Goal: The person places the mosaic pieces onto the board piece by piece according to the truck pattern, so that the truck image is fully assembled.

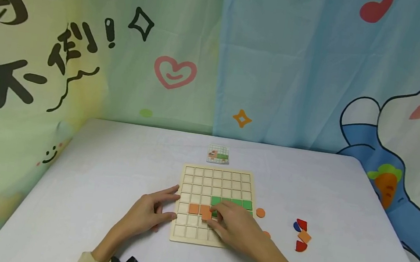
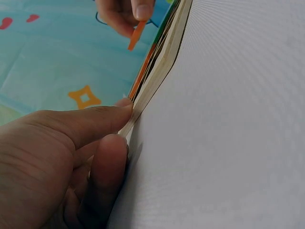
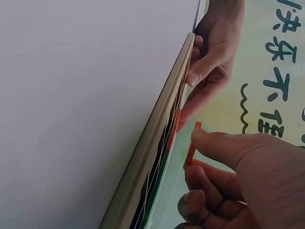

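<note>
A pale wooden grid board (image 1: 196,235) lies on the white table. Between thumb and fingertips, my right hand (image 1: 239,225) pinches an orange square tile (image 1: 206,214); the right wrist view shows this tile (image 3: 192,143) tilted on edge above the board. Just left of it, another orange square (image 1: 193,208) sits in the grid. Green tiles (image 1: 236,203) form a row on the right side, with more green partly hidden under my right hand. My left hand (image 1: 145,211) touches the board's left edge, its fingers extended and spread.
Behind the board stands a small pattern card (image 1: 218,154). An orange disc (image 1: 260,213) lies right of the board, another partly behind my right wrist. Farther right are red pieces (image 1: 301,246), an orange square (image 1: 304,236) and a blue piece (image 1: 297,226). Printed curtains hang behind.
</note>
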`<state>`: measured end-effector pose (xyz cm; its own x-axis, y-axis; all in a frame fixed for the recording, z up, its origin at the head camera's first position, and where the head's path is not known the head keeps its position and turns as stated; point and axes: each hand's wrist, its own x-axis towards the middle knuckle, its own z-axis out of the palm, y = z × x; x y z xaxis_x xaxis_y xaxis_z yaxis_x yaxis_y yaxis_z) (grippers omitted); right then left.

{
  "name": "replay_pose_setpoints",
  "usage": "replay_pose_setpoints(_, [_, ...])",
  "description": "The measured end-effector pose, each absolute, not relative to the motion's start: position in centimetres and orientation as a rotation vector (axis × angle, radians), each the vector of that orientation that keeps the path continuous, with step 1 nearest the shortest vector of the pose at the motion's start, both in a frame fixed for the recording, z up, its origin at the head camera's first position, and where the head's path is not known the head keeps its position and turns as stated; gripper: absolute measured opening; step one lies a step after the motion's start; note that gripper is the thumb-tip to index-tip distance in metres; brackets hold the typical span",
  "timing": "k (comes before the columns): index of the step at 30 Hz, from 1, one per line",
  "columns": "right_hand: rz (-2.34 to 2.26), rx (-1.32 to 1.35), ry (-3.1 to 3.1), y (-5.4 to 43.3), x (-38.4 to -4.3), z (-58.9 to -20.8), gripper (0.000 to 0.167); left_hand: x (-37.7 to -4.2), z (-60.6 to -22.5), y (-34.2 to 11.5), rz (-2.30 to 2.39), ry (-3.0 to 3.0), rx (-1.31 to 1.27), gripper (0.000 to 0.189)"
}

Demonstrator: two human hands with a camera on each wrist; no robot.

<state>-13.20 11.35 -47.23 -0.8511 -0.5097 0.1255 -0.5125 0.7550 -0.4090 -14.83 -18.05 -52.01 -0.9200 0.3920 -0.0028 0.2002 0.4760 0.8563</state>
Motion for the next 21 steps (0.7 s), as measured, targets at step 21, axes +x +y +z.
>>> replay_pose_setpoints(21, [0.630, 0.947, -2.964, 7.4, -14.9, -47.1, 0.027, -14.7, -51.7, -18.1, 1.423, 2.515, 0.507, 0.056])
